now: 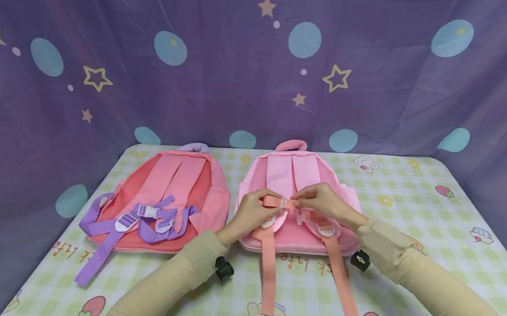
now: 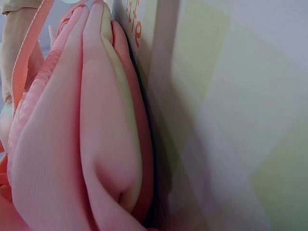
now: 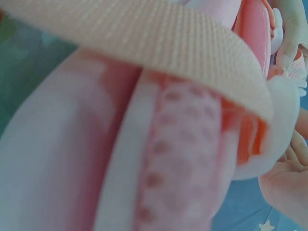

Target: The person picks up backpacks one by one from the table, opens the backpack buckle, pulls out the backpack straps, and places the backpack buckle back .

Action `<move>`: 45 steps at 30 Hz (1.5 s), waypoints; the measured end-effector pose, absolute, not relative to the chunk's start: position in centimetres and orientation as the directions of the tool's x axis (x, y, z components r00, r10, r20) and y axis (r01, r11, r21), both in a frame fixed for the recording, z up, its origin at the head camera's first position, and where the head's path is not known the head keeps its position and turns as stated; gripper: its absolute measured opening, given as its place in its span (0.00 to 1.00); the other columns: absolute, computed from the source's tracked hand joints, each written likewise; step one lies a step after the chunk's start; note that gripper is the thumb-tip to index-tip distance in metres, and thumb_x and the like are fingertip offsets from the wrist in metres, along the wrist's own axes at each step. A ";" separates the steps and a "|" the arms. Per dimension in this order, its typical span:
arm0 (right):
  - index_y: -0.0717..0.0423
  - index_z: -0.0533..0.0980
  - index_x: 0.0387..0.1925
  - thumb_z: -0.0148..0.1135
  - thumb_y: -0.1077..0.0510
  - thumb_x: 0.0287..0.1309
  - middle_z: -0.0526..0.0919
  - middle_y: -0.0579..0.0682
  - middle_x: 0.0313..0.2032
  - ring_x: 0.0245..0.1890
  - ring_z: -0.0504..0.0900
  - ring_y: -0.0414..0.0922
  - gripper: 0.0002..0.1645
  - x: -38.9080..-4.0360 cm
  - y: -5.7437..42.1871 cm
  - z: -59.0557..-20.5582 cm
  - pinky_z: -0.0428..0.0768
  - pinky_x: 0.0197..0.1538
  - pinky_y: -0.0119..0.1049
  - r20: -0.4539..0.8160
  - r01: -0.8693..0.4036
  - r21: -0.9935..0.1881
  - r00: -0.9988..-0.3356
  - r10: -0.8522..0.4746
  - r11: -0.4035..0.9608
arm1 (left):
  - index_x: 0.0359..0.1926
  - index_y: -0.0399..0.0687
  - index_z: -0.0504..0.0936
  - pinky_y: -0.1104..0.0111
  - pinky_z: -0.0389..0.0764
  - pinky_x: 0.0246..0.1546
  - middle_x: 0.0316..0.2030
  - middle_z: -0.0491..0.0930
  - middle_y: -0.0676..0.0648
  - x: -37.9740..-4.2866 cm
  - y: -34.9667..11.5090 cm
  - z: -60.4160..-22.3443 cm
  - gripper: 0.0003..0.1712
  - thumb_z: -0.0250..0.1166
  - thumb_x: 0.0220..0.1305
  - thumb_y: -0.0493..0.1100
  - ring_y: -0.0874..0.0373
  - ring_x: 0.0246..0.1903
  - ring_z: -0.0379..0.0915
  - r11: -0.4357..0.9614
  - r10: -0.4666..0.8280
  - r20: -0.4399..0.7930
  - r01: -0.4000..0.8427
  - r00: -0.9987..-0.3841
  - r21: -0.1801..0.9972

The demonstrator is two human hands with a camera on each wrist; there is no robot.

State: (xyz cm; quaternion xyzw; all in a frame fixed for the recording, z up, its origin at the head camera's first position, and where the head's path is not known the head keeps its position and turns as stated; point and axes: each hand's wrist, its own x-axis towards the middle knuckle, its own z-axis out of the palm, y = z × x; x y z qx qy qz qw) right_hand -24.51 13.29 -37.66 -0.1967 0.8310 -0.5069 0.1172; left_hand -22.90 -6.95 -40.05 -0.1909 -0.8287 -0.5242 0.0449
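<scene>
**On the checked worktop, a small strap buckle is the centre of the work**

The pink backpack lies with its strap side up in front of the person, and the buckle is held just above its lower half. The left hand pinches the orange strap on one side of the buckle, fingers clamped on the webbing; the right hand pinches it on the other side, its fingertips together close to the plastic.

As far as can be judged, the fastening on this bag is near its finish: the two ends are in line and meet at the buckle. Whether the halves are fully locked is too small to tell, so a last push or a check may be left, and then letting go. The two orange strap tails hang loose over the bag's near edge onto the worktop.

Just beside it, on the person's left, the coral backpack also lies strap side up, untouched by either hand. Its white buckle looks joined among the tangled purple straps, which suggests that bag needs no more fastening. Both wrist views show mostly close fabric and webbing, and neither settles the matter.
</scene>
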 end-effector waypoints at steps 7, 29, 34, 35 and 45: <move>0.70 0.77 0.36 0.57 0.68 0.52 0.82 0.58 0.31 0.30 0.80 0.48 0.10 -24.3 12.7 -37.6 0.77 0.31 0.33 0.034 -0.219 -0.900 -0.898 -0.440 0.377 | 0.36 0.42 0.81 0.76 0.75 0.26 0.32 0.80 0.46 -22.8 -6.9 -40.0 0.15 0.70 0.44 0.39 0.64 0.28 0.72 0.384 0.272 0.286 0.376 -0.919 0.843; 0.66 0.78 0.37 0.54 0.60 0.56 0.82 0.56 0.31 0.31 0.80 0.45 0.13 -23.7 12.6 -37.2 0.77 0.38 0.35 0.066 -0.260 -0.882 -0.894 -0.443 0.392 | 0.35 0.45 0.81 0.76 0.72 0.24 0.31 0.80 0.50 -22.8 -7.2 -39.6 0.16 0.70 0.45 0.47 0.65 0.26 0.69 0.395 0.280 0.226 0.326 -0.933 0.859; 0.64 0.80 0.34 0.58 0.58 0.53 0.82 0.54 0.27 0.30 0.79 0.52 0.12 -23.6 12.2 -36.9 0.74 0.31 0.30 0.036 -0.237 -0.871 -0.904 -0.426 0.430 | 0.35 0.45 0.81 0.76 0.71 0.22 0.31 0.79 0.50 -22.9 -7.3 -39.4 0.15 0.68 0.48 0.48 0.65 0.24 0.68 0.400 0.299 0.217 0.329 -0.929 0.856; 0.64 0.80 0.33 0.59 0.58 0.53 0.82 0.55 0.26 0.30 0.79 0.53 0.12 -23.6 12.1 -36.9 0.73 0.30 0.30 0.031 -0.233 -0.872 -0.904 -0.426 0.430 | 0.35 0.45 0.81 0.76 0.71 0.22 0.31 0.79 0.50 -22.9 -7.3 -39.4 0.15 0.68 0.48 0.49 0.65 0.25 0.68 0.403 0.298 0.217 0.329 -0.929 0.854; 0.64 0.80 0.31 0.59 0.59 0.52 0.82 0.55 0.27 0.30 0.78 0.52 0.11 -23.8 11.7 -37.3 0.72 0.29 0.27 0.024 -0.228 -0.867 -0.907 -0.421 0.443 | 0.32 0.43 0.81 0.76 0.70 0.25 0.28 0.79 0.50 -22.9 -7.3 -39.5 0.13 0.67 0.49 0.48 0.63 0.27 0.68 0.436 0.247 0.216 0.307 -0.945 0.846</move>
